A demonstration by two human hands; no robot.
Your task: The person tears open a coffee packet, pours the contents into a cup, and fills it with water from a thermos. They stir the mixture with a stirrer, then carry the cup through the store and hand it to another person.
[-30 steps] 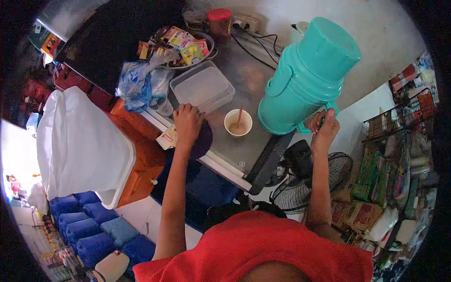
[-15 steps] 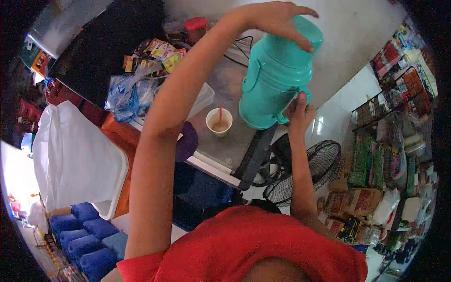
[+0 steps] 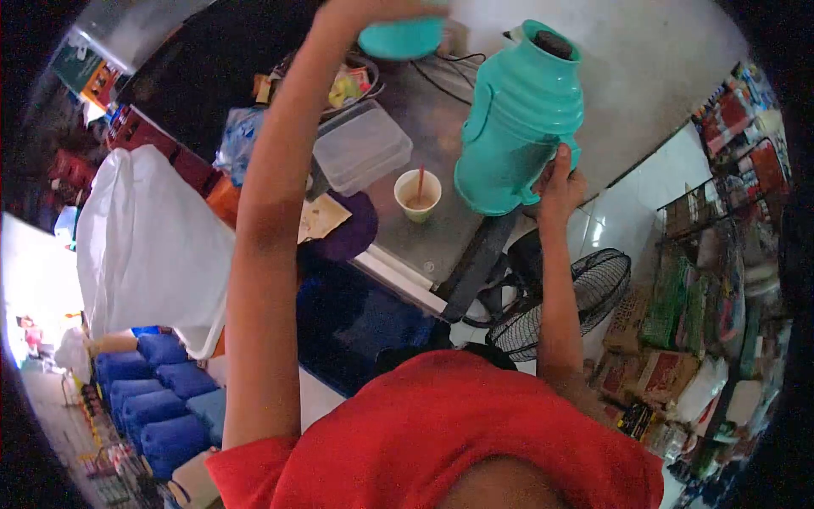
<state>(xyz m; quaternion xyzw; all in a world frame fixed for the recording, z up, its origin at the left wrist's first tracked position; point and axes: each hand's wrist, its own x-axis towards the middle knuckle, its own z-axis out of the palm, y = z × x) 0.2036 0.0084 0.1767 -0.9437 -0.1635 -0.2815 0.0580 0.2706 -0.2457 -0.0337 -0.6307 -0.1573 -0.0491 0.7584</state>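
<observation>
A teal thermos flask [image 3: 521,123] stands on the grey tabletop [image 3: 428,242], its top uncovered and a dark stopper [image 3: 553,44] showing in the neck. My right hand [image 3: 560,187] grips the flask's handle low on its right side. At the top of the view my left hand [image 3: 381,8] holds the teal lid [image 3: 401,39], away from the flask and to its left; part of this hand is blurred. Left of the flask is a paper cup [image 3: 417,195] holding a light brown liquid and a red stick.
A clear plastic container [image 3: 363,146] lies left of the cup, beside a purple item [image 3: 354,227] with a paper on it. Dark cables run behind. A black fan [image 3: 602,280] stands below right; a white-lined bin [image 3: 153,246] is at left. Crowded shelves [image 3: 721,246] line the right.
My left hand has lifted the lid off the flask and carried it left, exposing the neck. The flask appears slightly farther right, still gripped by my right hand.
</observation>
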